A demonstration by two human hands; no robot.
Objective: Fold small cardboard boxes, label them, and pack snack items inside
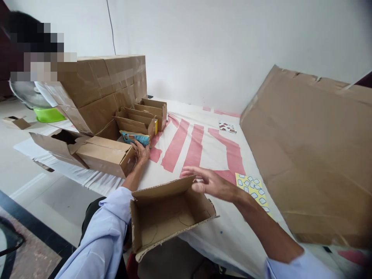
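Observation:
My left hand (141,152) reaches to the left side of the table, its fingers spread and touching a blue packet (135,138). The packet leans in front of open cardboard boxes, its lower edge partly hidden by my fingers. My right hand (213,185) is over the far right corner of an open cardboard box (162,221), fingers stretched out and thumb apart. Whether it touches the rim I cannot tell. This box is tilted towards me at the table's near edge, and only faint pen lines show inside it.
Narrow open boxes (135,123) stand by a large taped carton (99,85). A long closed box (104,153) lies beside my left forearm. A yellow patterned card (252,190) and a spotted card (227,127) lie rightward, near a large cardboard panel (314,155). Another person (31,42) is at far left.

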